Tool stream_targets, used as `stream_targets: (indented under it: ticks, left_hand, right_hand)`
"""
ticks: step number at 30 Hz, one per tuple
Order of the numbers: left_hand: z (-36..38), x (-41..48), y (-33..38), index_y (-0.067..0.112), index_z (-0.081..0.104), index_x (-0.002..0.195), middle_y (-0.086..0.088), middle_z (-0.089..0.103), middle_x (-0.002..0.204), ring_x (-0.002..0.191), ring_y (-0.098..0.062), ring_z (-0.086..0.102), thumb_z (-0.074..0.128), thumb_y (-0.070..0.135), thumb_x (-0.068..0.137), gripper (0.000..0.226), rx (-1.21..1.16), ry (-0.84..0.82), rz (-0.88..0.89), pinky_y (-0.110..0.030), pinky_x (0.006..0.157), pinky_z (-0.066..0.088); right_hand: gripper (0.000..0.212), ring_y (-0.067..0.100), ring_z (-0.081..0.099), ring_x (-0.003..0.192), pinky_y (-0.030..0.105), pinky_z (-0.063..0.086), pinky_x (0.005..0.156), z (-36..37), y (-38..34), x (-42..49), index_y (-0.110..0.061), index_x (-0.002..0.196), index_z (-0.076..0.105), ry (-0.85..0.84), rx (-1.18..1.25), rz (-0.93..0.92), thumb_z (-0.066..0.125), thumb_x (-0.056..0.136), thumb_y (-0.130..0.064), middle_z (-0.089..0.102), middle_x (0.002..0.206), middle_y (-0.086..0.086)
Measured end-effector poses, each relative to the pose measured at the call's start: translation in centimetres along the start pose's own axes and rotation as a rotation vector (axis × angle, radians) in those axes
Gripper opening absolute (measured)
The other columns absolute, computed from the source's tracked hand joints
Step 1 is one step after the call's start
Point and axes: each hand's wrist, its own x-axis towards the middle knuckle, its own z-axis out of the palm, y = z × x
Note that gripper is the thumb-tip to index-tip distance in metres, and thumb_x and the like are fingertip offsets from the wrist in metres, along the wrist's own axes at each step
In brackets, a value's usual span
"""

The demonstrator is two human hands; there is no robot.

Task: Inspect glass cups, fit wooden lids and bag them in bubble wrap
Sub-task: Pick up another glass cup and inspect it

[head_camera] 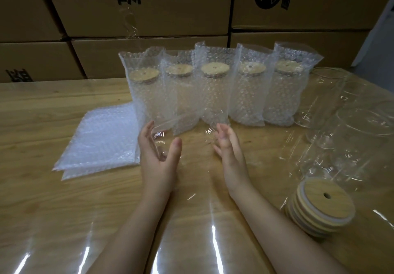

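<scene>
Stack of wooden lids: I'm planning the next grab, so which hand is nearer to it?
Right. The right hand is left of and beyond the stack of wooden lids, apart from it; the left hand is farther left, next to the flat bubble bags.

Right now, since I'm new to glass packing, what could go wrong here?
The bare glasses crowd the right of the table, hard to see; a reaching right hand could knock them. The lid stack looks skewed and may slide. The bagged cups stand just beyond the left hand; a bump might topple them.
</scene>
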Motion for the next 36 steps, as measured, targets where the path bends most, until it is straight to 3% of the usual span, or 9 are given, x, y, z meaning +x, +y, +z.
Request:
stream_targets:
  ticks: [3,5,9,15,17,20,25,28,36]
  left_hand:
    - [0.1,-0.2,0.0,0.048,0.029,0.128,0.039,0.045,0.113,0.068,0.002,0.054,0.06,0.055,0.071,0.065,0.082,-0.008,0.113,-0.028,0.067,0.051]
    - [0.0,-0.2,-0.2,0.051,0.029,0.129,0.028,0.05,0.117,0.064,-0.005,0.053,0.062,0.056,0.07,0.068,0.137,-0.016,0.158,-0.026,0.067,0.049]
    - [-0.3,-0.2,-0.4,0.054,0.036,0.128,0.008,0.055,0.119,0.081,-0.048,0.054,0.067,0.057,0.068,0.067,0.236,-0.038,0.185,-0.056,0.077,0.049]
    - [-0.9,-0.2,-0.5,0.047,0.048,0.123,0.003,0.062,0.111,0.093,-0.031,0.059,0.068,0.052,0.069,0.057,0.1,-0.097,0.15,-0.037,0.079,0.044]
    - [-1.0,-0.1,-0.3,0.036,0.05,0.123,-0.001,0.062,0.108,0.098,-0.016,0.06,0.066,0.047,0.07,0.056,0.01,-0.112,0.142,-0.024,0.079,0.045]
    - [-1.0,0.1,-0.1,0.021,0.052,0.121,-0.011,0.062,0.101,0.078,0.003,0.056,0.061,0.043,0.07,0.056,-0.097,-0.168,0.119,-0.008,0.064,0.042]
    - [-1.3,0.9,-0.3,0.021,0.055,0.117,-0.01,0.065,0.092,0.05,-0.003,0.041,0.055,0.049,0.067,0.057,-0.226,-0.162,-0.035,-0.016,0.046,0.03]
    - [-1.3,1.2,-0.4,0.025,0.057,0.113,-0.003,0.066,0.085,0.042,-0.009,0.031,0.054,0.051,0.067,0.053,-0.286,-0.124,-0.122,-0.025,0.044,0.022]
    - [-1.1,1.3,-0.4,0.036,0.057,0.107,0.002,0.069,0.089,0.04,-0.01,0.037,0.05,0.057,0.07,0.043,-0.32,-0.011,-0.142,-0.016,0.035,0.027]
  right_hand:
    - [0.065,-0.017,0.044,0.119,0.011,0.038,0.1,-0.1,-0.1,-0.1,-0.034,0.131,0.041,-0.002,0.01,-0.016,0.05,0.075,-0.065,0.044,0.142,-0.016]
    - [0.056,-0.024,0.041,0.115,0.002,0.036,0.091,-0.1,-0.1,-0.2,-0.038,0.13,0.036,0.004,0.024,-0.023,0.05,0.08,-0.057,0.04,0.143,-0.017]
    - [0.065,-0.024,0.036,0.121,-0.001,0.031,0.091,-0.4,-0.3,-0.4,-0.037,0.133,0.041,0.027,-0.039,-0.088,0.043,0.075,-0.067,0.04,0.137,-0.028]
    - [0.062,-0.019,0.042,0.12,-0.001,0.03,0.092,-0.3,-0.5,-0.5,-0.024,0.128,0.055,0.064,-0.041,-0.152,0.043,0.079,-0.061,0.052,0.131,-0.022]
    - [0.058,-0.012,0.05,0.117,0.0,0.033,0.09,-0.3,-0.4,-0.5,-0.02,0.119,0.063,0.089,-0.026,-0.158,0.044,0.081,-0.058,0.061,0.124,-0.016]
    - [0.043,0.004,0.062,0.104,0.004,0.039,0.084,-0.4,-0.3,-0.3,-0.019,0.099,0.072,0.161,0.001,-0.128,0.047,0.086,-0.051,0.073,0.099,0.0]
    - [0.031,0.01,0.064,0.105,0.026,0.046,0.093,-0.3,-0.5,0.1,-0.024,0.088,0.073,0.06,0.125,-0.019,0.046,0.087,-0.039,0.073,0.104,-0.003]
    - [0.027,0.012,0.064,0.105,0.032,0.046,0.092,-0.3,-1.0,0.0,-0.025,0.099,0.069,-0.026,0.211,0.052,0.055,0.085,-0.042,0.07,0.112,-0.004]
    - [0.068,0.02,0.066,0.104,0.034,0.05,0.093,0.3,-1.3,-0.1,-0.02,0.133,0.047,-0.104,0.319,0.178,0.04,0.081,-0.062,0.059,0.128,0.008]
